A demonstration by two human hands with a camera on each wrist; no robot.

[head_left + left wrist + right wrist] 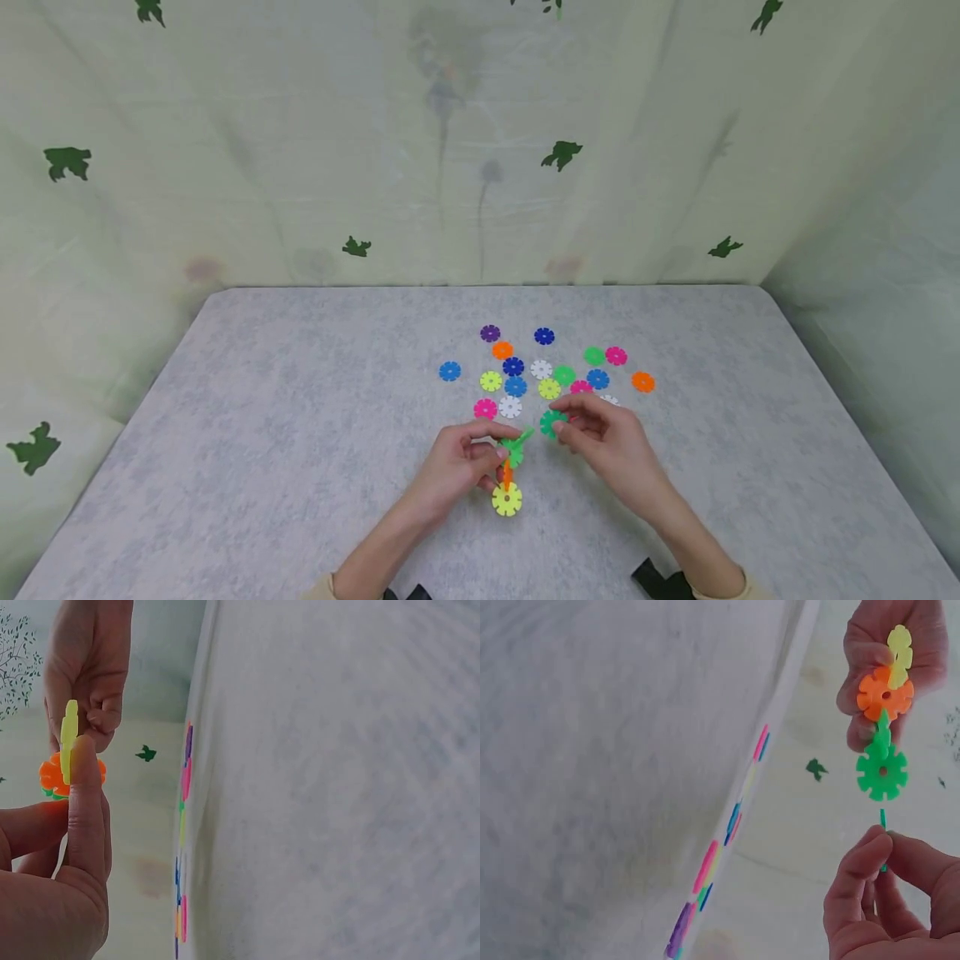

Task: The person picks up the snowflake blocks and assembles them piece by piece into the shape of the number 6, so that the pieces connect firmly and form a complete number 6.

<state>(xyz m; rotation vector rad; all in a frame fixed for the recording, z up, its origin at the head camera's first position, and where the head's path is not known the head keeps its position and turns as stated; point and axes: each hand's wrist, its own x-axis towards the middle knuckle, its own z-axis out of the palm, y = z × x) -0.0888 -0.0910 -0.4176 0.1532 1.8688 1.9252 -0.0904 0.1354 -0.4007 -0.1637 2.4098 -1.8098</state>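
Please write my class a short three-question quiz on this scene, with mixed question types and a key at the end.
1. True or false: the green disc pinched by the right hand is already joined to the chain in the left hand.

2. What colour is the chain's end disc nearest the person's body? A) purple B) yellow C) white

3. In the head view, which visible loose disc on the table lies farthest right?

Key:
1. False; the right wrist view shows a gap between them.
2. B.
3. The orange disc.
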